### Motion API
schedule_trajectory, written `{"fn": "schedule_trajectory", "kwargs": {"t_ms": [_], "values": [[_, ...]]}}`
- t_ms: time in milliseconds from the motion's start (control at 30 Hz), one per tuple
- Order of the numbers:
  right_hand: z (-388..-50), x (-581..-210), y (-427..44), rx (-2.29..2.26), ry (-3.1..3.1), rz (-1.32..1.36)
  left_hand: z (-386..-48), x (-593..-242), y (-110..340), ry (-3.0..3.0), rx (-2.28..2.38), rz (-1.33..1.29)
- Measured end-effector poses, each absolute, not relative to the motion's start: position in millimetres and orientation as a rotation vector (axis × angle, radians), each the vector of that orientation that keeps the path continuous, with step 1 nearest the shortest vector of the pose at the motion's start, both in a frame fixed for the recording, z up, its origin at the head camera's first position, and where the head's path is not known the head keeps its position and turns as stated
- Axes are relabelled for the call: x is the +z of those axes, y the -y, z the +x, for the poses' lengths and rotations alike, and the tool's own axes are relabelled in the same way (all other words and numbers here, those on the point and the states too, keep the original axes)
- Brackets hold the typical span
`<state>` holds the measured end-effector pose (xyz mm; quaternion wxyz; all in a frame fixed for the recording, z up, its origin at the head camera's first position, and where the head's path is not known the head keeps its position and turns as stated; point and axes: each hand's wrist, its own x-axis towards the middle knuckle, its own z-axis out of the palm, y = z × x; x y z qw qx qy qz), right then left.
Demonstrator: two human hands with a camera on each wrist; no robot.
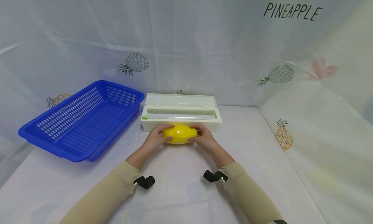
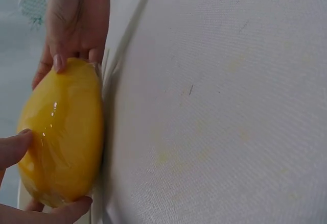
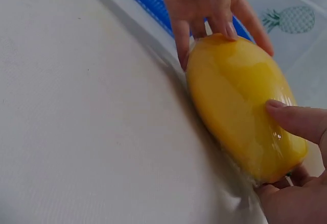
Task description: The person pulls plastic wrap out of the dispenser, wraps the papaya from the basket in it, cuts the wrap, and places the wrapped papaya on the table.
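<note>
A glossy yellow oval fruit (image 1: 179, 134) lies between my two hands, its exact kind unclear. Clear plastic film clings around it, with wrinkles and shine visible on the fruit (image 2: 64, 132) in the left wrist view. My left hand (image 1: 155, 139) grips one end, thumb on the near face. The opposite end is held by my right hand (image 1: 206, 139), whose thumb presses the skin in the right wrist view. Just behind the fruit stands a white cling film dispenser (image 1: 180, 125), lid (image 1: 180, 100) raised, with film showing inside and a green slider (image 1: 144, 117) at its left.
A blue perforated plastic basket (image 1: 78, 157) stands to the left of the dispenser, reaching toward the left edge of the white-covered table (image 1: 175, 191). Pineapple-printed white sheeting (image 1: 186, 71) rises behind and on the right side.
</note>
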<state>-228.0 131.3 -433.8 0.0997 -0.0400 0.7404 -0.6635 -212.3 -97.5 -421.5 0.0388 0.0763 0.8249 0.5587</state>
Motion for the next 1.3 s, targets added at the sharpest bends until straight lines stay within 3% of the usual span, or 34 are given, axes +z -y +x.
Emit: {"fn": "schedule_trajectory", "kwargs": {"t_ms": [733,1300], "values": [[-229.6,-444.0,-145.1,-1.736,-2.455,-0.161,-212.6,-435.7,97.4,-2.383,1.849,-0.062],[-222.4,-434.7,-137.7,-1.68,-2.526,-0.136,-213.6,-430.9,105.6,-2.335,1.767,0.014]]}}
